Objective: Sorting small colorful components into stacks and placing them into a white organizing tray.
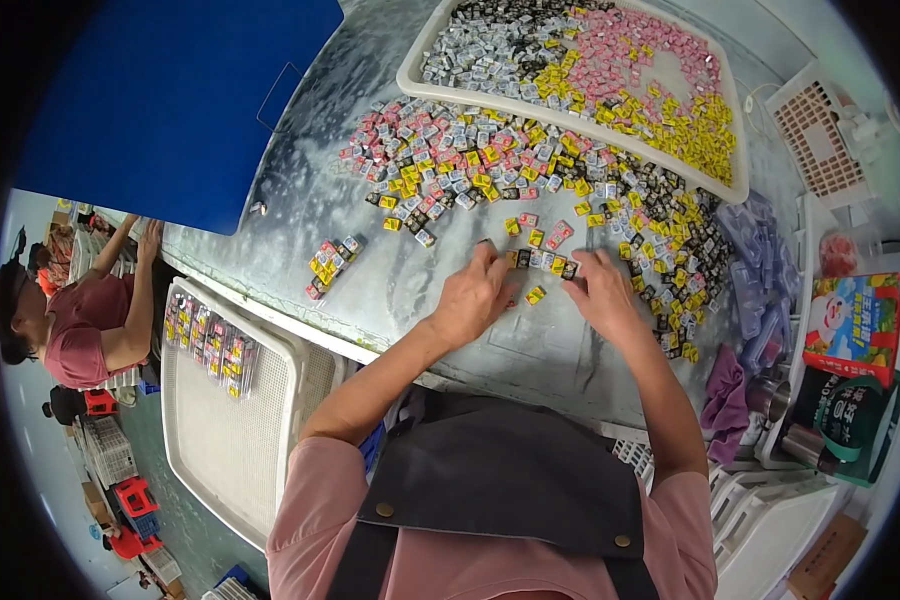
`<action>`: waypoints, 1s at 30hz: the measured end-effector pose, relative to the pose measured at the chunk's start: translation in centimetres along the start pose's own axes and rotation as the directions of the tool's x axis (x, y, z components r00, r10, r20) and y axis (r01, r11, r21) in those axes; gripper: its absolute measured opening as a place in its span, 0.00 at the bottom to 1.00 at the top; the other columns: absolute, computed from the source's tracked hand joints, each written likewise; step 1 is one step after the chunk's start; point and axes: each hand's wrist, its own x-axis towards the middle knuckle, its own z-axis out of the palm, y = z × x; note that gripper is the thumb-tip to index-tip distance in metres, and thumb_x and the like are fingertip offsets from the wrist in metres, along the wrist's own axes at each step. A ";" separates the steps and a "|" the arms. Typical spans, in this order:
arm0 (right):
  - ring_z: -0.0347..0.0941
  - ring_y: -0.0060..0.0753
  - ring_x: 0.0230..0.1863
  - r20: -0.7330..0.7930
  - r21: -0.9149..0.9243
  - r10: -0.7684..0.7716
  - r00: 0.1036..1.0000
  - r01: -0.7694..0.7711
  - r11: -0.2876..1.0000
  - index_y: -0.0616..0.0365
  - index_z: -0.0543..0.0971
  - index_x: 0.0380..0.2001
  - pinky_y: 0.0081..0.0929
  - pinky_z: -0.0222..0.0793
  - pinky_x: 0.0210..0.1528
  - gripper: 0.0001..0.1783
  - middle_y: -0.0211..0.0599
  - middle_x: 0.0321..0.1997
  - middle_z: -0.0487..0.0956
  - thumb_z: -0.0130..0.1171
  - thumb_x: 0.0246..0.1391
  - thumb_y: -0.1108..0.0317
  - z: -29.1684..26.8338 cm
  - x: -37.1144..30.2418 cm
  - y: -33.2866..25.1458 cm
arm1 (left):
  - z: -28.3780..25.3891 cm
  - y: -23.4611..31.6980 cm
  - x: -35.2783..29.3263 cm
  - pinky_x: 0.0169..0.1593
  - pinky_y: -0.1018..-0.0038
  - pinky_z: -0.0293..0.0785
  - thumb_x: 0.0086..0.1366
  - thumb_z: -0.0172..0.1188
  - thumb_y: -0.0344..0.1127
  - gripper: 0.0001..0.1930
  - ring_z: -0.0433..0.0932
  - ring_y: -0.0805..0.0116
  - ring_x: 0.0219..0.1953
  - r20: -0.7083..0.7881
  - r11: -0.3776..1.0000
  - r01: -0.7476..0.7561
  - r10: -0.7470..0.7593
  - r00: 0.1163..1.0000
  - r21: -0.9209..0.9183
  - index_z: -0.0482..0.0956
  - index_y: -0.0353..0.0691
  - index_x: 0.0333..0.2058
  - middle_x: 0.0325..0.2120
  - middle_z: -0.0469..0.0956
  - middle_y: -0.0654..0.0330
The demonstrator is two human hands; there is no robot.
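Note:
Small box-shaped pieces in yellow, pink, black and silver lie in a broad loose pile (450, 160) on the grey tabletop. In front of me, a short straight row of these pieces (542, 262) sits between my hands. My left hand (470, 297) has its fingers bent and pressed at the row's left end. At the right end, my right hand (607, 297) closes its thumb and fingers against the last piece. A loose yellow piece (535, 295) lies just below the row. Beyond it are a few pink and yellow pieces (558, 234). A small block of grouped pieces (331, 264) stands farther left.
A white tray (570, 118) of colour-sorted pieces is at the back. Clear plastic packs (760, 280) and a purple cloth (725, 400) lie right. A blue panel (170, 100) covers the far left. Left, a white tray (195, 430) holds filled packs; a co-worker (90, 320) stands beyond.

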 end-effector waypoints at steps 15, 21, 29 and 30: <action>0.76 0.57 0.44 0.004 0.010 0.050 0.999 -0.050 0.999 0.63 0.72 0.55 0.49 0.73 0.46 0.23 0.51 0.50 0.72 0.64 0.57 0.69 0.0 0.1 0.2 | 0.5 -0.7 -2.1 0.33 0.62 0.81 0.64 0.64 0.38 0.16 0.80 0.55 0.33 0.110 0.992 -0.096 0.087 0.990 0.079 0.78 0.39 0.49 0.41 0.71 0.54; 0.75 0.53 0.37 -0.138 -0.039 -0.058 0.989 0.053 0.998 0.64 0.75 0.49 0.44 0.70 0.43 0.17 0.49 0.43 0.72 0.63 0.56 0.73 0.5 0.7 0.5 | 1.0 -2.9 -1.5 0.29 0.63 0.80 0.65 0.62 0.37 0.12 0.80 0.55 0.30 -0.057 0.984 -0.125 0.133 0.989 0.126 0.78 0.39 0.44 0.37 0.73 0.55; 0.75 0.52 0.37 -0.127 0.021 -0.029 0.991 0.032 0.999 0.65 0.75 0.49 0.44 0.70 0.43 0.17 0.49 0.42 0.72 0.63 0.56 0.73 0.3 0.4 1.1 | -2.0 -5.6 0.9 0.42 0.63 0.76 0.62 0.65 0.35 0.12 0.77 0.53 0.39 -0.106 0.926 -0.208 0.252 0.962 0.316 0.76 0.36 0.41 0.37 0.74 0.54; 0.75 0.52 0.37 -0.127 0.021 -0.030 0.991 0.033 0.999 0.65 0.75 0.49 0.44 0.70 0.43 0.17 0.49 0.42 0.72 0.63 0.56 0.73 0.2 0.2 1.0 | -1.8 -5.2 0.8 0.42 0.63 0.76 0.62 0.65 0.35 0.12 0.77 0.53 0.39 -0.106 0.926 -0.207 0.252 0.962 0.316 0.76 0.36 0.41 0.37 0.74 0.54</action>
